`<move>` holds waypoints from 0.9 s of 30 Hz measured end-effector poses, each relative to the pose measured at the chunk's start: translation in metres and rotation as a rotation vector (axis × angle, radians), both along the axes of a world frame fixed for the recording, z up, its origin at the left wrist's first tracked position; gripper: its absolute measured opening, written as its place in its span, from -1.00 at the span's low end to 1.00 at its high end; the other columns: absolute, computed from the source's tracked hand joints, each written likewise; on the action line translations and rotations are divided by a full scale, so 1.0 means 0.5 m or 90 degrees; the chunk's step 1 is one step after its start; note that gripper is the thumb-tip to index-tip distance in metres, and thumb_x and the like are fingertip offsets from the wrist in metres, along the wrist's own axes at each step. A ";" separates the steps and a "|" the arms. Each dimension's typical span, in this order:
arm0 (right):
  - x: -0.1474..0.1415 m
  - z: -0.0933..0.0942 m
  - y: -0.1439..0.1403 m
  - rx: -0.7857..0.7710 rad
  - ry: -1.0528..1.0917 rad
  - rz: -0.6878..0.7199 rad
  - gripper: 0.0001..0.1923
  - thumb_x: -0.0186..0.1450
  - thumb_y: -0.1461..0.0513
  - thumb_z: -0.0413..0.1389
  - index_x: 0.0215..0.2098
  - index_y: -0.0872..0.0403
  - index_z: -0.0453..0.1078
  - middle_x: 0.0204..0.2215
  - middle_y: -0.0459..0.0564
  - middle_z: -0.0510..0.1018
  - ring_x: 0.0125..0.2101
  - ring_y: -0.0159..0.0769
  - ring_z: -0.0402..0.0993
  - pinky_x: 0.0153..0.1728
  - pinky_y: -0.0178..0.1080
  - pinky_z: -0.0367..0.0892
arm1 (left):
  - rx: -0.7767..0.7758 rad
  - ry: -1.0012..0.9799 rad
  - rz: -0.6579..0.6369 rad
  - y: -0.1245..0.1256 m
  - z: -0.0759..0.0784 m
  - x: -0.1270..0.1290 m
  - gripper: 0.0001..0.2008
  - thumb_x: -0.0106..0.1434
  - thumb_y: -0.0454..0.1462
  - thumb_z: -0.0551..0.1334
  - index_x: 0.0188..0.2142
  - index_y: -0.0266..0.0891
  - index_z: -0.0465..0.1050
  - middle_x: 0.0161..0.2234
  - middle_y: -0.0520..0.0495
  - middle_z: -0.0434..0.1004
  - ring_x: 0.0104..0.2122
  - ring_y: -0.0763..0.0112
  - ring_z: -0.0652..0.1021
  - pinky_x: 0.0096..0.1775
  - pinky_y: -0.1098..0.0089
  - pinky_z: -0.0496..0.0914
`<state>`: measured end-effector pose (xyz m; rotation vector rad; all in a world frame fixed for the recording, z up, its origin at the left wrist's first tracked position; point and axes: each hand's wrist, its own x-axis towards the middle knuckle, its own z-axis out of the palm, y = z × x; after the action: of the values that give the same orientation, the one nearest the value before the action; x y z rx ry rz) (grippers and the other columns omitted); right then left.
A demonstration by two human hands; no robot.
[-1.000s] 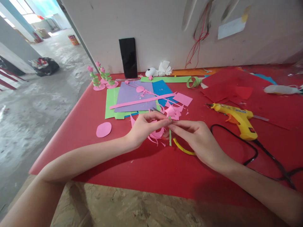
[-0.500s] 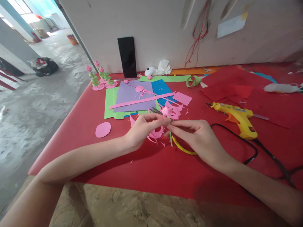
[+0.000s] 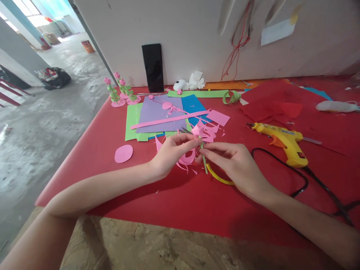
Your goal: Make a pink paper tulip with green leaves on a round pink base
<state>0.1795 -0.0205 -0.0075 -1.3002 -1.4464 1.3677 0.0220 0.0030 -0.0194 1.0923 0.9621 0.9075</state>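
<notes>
In the head view, the paper flower (image 3: 198, 129) has a folded, puffy pink top with pointed corners and a thin green stem (image 3: 205, 164). Pink scraps (image 3: 210, 132), some cut into curling slivers, lie behind it on the smooth red table (image 3: 157, 204); a flat paper disc (not quite round) (image 3: 123, 153) lies to the left, a hard yellow glue gun (image 3: 284, 142) to the right. The left hand (image 3: 170, 155) pinches the stem, thumb against forefinger, just under the pink top. The right hand (image 3: 240, 165) pinches it just below, and the stem's slightly tilted end sticks out beneath the fingertips, near a curved yellow handle (image 3: 221, 179).
</notes>
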 end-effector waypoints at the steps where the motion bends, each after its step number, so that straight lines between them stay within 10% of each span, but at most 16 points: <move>1: 0.000 -0.002 0.000 0.001 -0.004 -0.004 -0.73 0.10 0.02 0.25 -0.38 0.05 0.57 -0.44 -0.05 0.59 -0.45 -0.41 0.48 -0.36 -0.37 0.38 | 0.007 0.009 -0.001 0.001 -0.001 0.000 -0.73 0.07 -0.09 0.34 -0.50 -0.27 0.44 -0.52 0.08 0.38 -0.46 0.58 0.32 -0.30 0.41 0.18; 27: 0.002 -0.013 0.004 -0.022 0.031 -0.001 -0.62 0.06 -0.04 0.28 -0.36 0.10 0.56 -0.51 -0.03 0.55 -0.45 -0.41 0.49 -0.34 -0.35 0.40 | 0.033 -0.019 0.000 0.005 -0.013 -0.004 -0.78 0.04 -0.15 0.35 -0.51 -0.27 0.45 -0.50 0.08 0.43 -0.46 0.60 0.36 -0.31 0.43 0.23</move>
<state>0.1806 -0.0184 -0.0139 -1.2806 -1.3943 1.4187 0.0203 0.0057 -0.0259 1.1197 0.9177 0.9504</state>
